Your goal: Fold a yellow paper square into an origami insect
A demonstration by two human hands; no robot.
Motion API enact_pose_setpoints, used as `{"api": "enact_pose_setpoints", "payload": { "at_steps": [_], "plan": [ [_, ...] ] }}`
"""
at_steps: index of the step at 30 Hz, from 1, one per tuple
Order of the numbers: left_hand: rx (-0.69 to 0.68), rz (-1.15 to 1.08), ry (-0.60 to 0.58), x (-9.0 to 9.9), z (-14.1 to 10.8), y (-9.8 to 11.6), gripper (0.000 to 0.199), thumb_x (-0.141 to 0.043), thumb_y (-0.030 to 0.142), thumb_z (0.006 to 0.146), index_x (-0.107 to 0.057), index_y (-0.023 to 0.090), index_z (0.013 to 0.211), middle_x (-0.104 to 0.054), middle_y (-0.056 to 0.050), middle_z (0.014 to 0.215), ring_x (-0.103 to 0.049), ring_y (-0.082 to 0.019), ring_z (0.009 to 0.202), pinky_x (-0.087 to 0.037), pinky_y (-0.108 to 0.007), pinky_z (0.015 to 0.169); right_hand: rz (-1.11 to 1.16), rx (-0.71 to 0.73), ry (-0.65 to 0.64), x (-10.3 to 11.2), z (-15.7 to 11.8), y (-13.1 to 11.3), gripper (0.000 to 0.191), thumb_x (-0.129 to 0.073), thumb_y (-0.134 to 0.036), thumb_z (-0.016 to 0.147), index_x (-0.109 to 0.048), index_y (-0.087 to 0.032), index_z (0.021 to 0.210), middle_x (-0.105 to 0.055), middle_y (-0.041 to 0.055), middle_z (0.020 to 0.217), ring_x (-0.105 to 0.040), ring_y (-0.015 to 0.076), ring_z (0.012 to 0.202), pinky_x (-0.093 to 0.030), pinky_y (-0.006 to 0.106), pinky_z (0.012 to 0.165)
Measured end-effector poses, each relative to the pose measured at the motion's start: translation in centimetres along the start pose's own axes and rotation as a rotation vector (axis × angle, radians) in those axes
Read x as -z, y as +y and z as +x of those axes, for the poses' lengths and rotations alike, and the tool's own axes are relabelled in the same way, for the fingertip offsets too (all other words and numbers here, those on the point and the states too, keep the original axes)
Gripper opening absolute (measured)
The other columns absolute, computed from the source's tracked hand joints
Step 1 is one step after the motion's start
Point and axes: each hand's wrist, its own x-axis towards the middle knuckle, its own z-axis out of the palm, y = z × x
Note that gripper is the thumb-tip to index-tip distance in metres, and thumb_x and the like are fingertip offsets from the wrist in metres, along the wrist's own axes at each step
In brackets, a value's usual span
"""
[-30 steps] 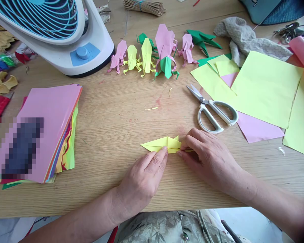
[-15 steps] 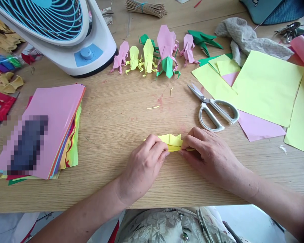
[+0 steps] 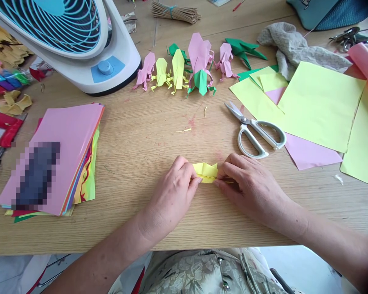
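A small folded yellow paper (image 3: pixel 206 172) lies low over the wooden table (image 3: pixel 135 163), between my two hands. My left hand (image 3: pixel 175 192) pinches its left end with thumb and fingers. At the right end, my right hand (image 3: pixel 250 183) grips the paper with bent fingers and thumb. Both ends of the paper are hidden under my fingers. Just above my right hand rest scissors (image 3: pixel 254 132) with white handles, their blades slightly apart and pointing to the upper left.
Folded paper figures (image 3: pixel 199 61) in pink, yellow and green stand in a row at the back. A fan (image 3: pixel 119 61) is at the upper left, above a stack of coloured paper (image 3: pixel 70 134). Yellow sheets (image 3: pixel 322 106) and a grey cloth (image 3: pixel 303 49) lie to the right.
My left hand has shifted slightly left and up along the yellow paper. Its fingers are drawn closer together. My right hand keeps its grip, and the whole view has moved a little.
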Motion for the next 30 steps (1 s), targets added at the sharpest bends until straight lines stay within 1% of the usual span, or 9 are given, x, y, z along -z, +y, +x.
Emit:
{"api": "enact_pose_setpoints", "payload": {
  "at_steps": [7, 10, 13, 16, 19, 23, 25, 27, 30],
  "plan": [
    [0.003, 0.184, -0.071, 0.0, 0.4, 0.2, 0.009, -0.049, 0.016, 0.096, -0.049, 0.016, 0.087, -0.051, -0.003, 0.093, -0.055, -0.013, 0.071, -0.048, -0.026, 0.06, -0.014, -0.01, 0.017, -0.1, 0.1, -0.1, 0.012, -0.058, -0.02, 0.089, -0.055, -0.018, 0.078, -0.055, 0.0036, 0.081, -0.048, 0.0166, 0.072, -0.034, 0.031, 0.066],
    [-0.001, 0.227, -0.058, -0.3, 0.3, 0.3, 0.006, -0.049, 0.016, 0.095, -0.048, 0.016, 0.09, -0.051, -0.003, 0.094, -0.055, -0.013, 0.071, -0.049, -0.025, 0.06, -0.011, -0.006, 0.015, 0.0, 0.1, -0.1, 0.012, -0.058, -0.02, 0.089, -0.055, -0.018, 0.077, -0.055, 0.0037, 0.081, -0.048, 0.0165, 0.072, -0.034, 0.031, 0.065],
    [-0.028, 0.22, -0.012, -0.7, 0.1, 0.3, 0.002, -0.049, 0.014, 0.095, -0.049, 0.016, 0.095, -0.051, -0.003, 0.096, -0.056, -0.013, 0.072, -0.05, -0.025, 0.061, -0.015, 0.0, 0.016, 0.0, 0.1, -0.1, 0.012, -0.058, -0.02, 0.089, -0.054, -0.019, 0.077, -0.055, 0.0037, 0.081, -0.048, 0.0164, 0.072, -0.034, 0.031, 0.065],
    [-0.119, 0.199, 0.046, -1.1, -0.3, 0.0, 0.009, -0.046, 0.011, 0.095, -0.053, 0.017, 0.097, -0.054, -0.003, 0.095, -0.058, -0.013, 0.077, -0.052, -0.025, 0.066, -0.025, -0.001, 0.01, -0.1, 0.0, 0.0, 0.014, -0.058, -0.021, 0.089, -0.053, -0.019, 0.076, -0.054, 0.0034, 0.081, -0.049, 0.0166, 0.073, -0.035, 0.031, 0.066],
    [-0.286, 0.239, 0.117, -1.3, -1.0, -0.3, 0.016, -0.044, 0.01, 0.096, -0.059, 0.016, 0.093, -0.06, -0.005, 0.094, -0.059, -0.016, 0.083, -0.055, -0.028, 0.075, -0.034, 0.005, 0.017, -0.1, 0.0, 0.0, 0.014, -0.059, -0.021, 0.089, -0.052, -0.019, 0.077, -0.053, 0.0028, 0.081, -0.049, 0.0168, 0.073, -0.035, 0.031, 0.066],
    [-0.498, 0.315, 0.157, -1.0, -1.8, -0.7, 0.024, -0.041, 0.009, 0.097, -0.064, 0.009, 0.104, -0.067, -0.012, 0.11, -0.062, -0.02, 0.097, -0.057, -0.033, 0.086, -0.013, 0.021, 0.009, -0.1, -0.1, 0.2, 0.012, -0.059, -0.02, 0.089, -0.054, -0.018, 0.079, -0.053, 0.0032, 0.083, -0.05, 0.0176, 0.076, -0.037, 0.032, 0.069],
    [-0.528, 0.354, 0.16, -0.8, -2.1, -0.7, 0.028, -0.039, 0.007, 0.097, -0.064, 0.006, 0.11, -0.068, -0.014, 0.114, -0.062, -0.021, 0.103, -0.056, -0.033, 0.091, 0.024, 0.035, 0.009, 0.0, -0.3, 0.3, 0.01, -0.058, -0.018, 0.09, -0.055, -0.018, 0.081, -0.054, 0.0034, 0.084, -0.05, 0.0177, 0.078, -0.038, 0.032, 0.072],
    [-0.516, 0.391, 0.168, -0.8, -2.5, -0.6, 0.031, -0.038, 0.007, 0.097, -0.064, 0.005, 0.115, -0.069, -0.013, 0.115, -0.064, -0.02, 0.102, -0.056, -0.032, 0.091, 0.067, 0.046, 0.019, 0.2, -0.6, 0.4, 0.009, -0.056, -0.015, 0.091, -0.056, -0.018, 0.083, -0.054, 0.0039, 0.086, -0.051, 0.0173, 0.08, -0.04, 0.032, 0.074],
    [-0.485, 0.454, 0.173, -1.0, -3.0, -0.4, 0.037, -0.036, 0.009, 0.099, -0.061, 0.007, 0.125, -0.067, -0.013, 0.124, -0.064, -0.02, 0.104, -0.057, -0.031, 0.089, 0.097, 0.053, 0.035, 0.4, -1.1, 0.6, 0.01, -0.054, -0.014, 0.093, -0.056, -0.017, 0.083, -0.054, 0.0048, 0.087, -0.051, 0.0171, 0.081, -0.042, 0.031, 0.074]
  ]
}}
